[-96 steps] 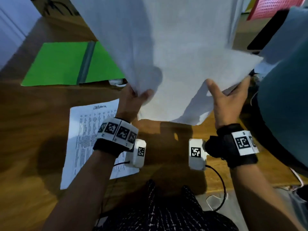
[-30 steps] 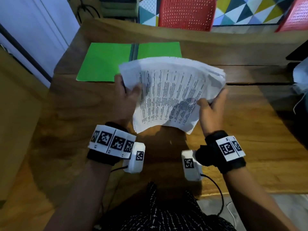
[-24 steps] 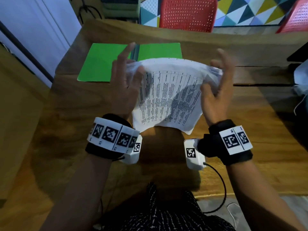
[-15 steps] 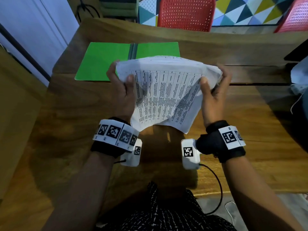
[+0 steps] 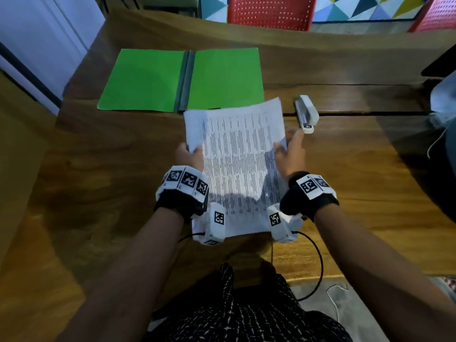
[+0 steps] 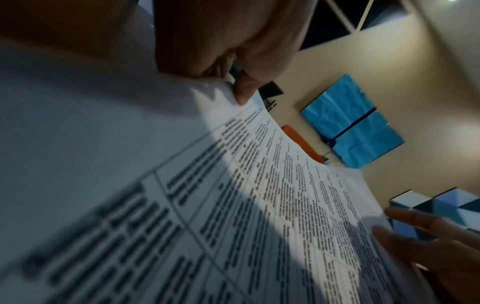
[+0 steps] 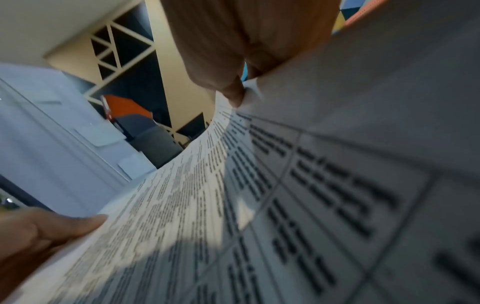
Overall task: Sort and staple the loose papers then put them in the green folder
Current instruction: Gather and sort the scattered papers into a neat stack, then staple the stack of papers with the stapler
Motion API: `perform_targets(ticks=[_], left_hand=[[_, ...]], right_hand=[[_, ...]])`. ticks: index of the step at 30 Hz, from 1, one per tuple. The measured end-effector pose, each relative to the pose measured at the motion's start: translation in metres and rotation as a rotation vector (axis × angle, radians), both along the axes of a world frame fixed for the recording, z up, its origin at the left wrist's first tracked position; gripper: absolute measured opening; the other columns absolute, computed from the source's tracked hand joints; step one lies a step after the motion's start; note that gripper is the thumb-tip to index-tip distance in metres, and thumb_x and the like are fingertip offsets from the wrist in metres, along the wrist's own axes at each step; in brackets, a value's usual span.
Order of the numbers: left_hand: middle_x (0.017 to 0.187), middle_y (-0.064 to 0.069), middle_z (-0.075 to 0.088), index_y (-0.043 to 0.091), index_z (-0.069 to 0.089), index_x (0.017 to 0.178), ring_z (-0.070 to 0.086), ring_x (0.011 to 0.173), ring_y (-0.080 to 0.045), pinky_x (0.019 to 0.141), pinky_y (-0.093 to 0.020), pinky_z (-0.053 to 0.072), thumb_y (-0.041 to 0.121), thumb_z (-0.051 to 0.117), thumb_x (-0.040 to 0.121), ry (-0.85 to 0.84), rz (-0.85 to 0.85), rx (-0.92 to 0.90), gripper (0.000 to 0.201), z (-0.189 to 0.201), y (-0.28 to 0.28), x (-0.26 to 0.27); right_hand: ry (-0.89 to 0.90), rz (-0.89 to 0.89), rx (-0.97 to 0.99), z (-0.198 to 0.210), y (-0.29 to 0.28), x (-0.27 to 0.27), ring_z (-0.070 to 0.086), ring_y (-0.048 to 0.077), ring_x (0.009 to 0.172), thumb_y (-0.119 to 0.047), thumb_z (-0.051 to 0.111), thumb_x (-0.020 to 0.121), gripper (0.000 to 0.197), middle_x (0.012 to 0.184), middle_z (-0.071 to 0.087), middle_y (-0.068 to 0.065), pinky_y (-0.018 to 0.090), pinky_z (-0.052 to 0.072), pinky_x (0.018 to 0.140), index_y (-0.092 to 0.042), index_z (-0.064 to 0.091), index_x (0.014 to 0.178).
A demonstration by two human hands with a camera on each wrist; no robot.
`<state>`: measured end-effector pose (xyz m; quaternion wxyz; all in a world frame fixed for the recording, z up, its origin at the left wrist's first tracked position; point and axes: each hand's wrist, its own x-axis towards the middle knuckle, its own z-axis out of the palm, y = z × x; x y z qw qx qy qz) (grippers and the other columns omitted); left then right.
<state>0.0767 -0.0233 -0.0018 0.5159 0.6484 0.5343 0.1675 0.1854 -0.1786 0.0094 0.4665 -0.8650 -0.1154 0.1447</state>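
Note:
A stack of printed papers (image 5: 239,164) with table text is held between both hands above the wooden table (image 5: 111,169). My left hand (image 5: 190,155) pinches the stack's left edge, thumb on top; its thumb tip shows on the papers (image 6: 259,205) in the left wrist view. My right hand (image 5: 287,150) grips the right edge, thumb on the papers (image 7: 285,205) in the right wrist view. The green folder (image 5: 182,79) lies spread flat on the table beyond the stack. A white stapler (image 5: 306,113) lies just right of the stack's far corner.
Red perforated chairs (image 5: 269,11) stand behind the table's far edge. A dark object (image 5: 441,62) and a bluish-white thing (image 5: 444,95) sit at the right edge. A cable (image 5: 318,267) hangs off the near edge by my lap.
The bundled papers came down from a raised, bowed hold toward the table and now lie flatter and squared. Both hands slid to the stack's side edges. The stapler came into view.

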Motion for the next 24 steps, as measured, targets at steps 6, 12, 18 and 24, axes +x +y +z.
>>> perform_targets(ticks=[6,12,18,24], left_hand=[[0.125,-0.028,0.056,-0.009,0.049,0.122,0.054,0.113,-0.038,0.086,-0.04,0.043,0.013,0.037,0.098,0.234,-0.016,-0.052,0.036,-0.039,-0.016,-0.006],[0.136,-0.02,0.049,-0.002,0.043,0.13,0.049,0.123,-0.035,0.098,-0.039,0.041,0.013,0.041,0.095,0.354,0.027,-0.063,0.038,-0.042,-0.019,0.002],[0.151,-0.01,0.02,0.017,0.026,0.144,0.019,0.14,-0.03,0.114,-0.044,0.026,0.005,0.052,0.086,0.472,-0.184,0.202,0.064,-0.029,-0.022,0.033],[0.152,-0.01,0.023,0.018,0.035,0.142,0.023,0.14,-0.027,0.111,-0.046,0.027,0.021,0.049,0.093,0.52,-0.615,0.246,0.051,-0.031,-0.027,0.072]], right_hand=[[0.055,0.179,-0.35,-0.043,-0.01,0.002,0.047,0.038,0.121,0.007,0.04,0.089,0.046,0.132,0.048,0.023,0.039,0.041,0.097,-0.004,0.034,0.133],[-0.043,0.385,-0.659,-0.064,-0.018,0.01,0.036,0.036,0.126,-0.002,0.044,0.088,0.04,0.139,0.036,0.019,0.038,0.031,0.109,0.001,0.043,0.128],[-0.194,0.325,-0.608,-0.045,-0.009,0.067,0.048,0.034,0.119,-0.011,0.044,0.088,0.028,0.126,0.055,0.021,0.036,0.04,0.099,-0.001,0.065,0.103],[-0.281,0.092,-0.534,0.007,0.002,0.147,0.055,0.038,0.115,-0.011,0.044,0.091,0.032,0.121,0.061,0.025,0.038,0.043,0.097,0.004,0.061,0.114]])
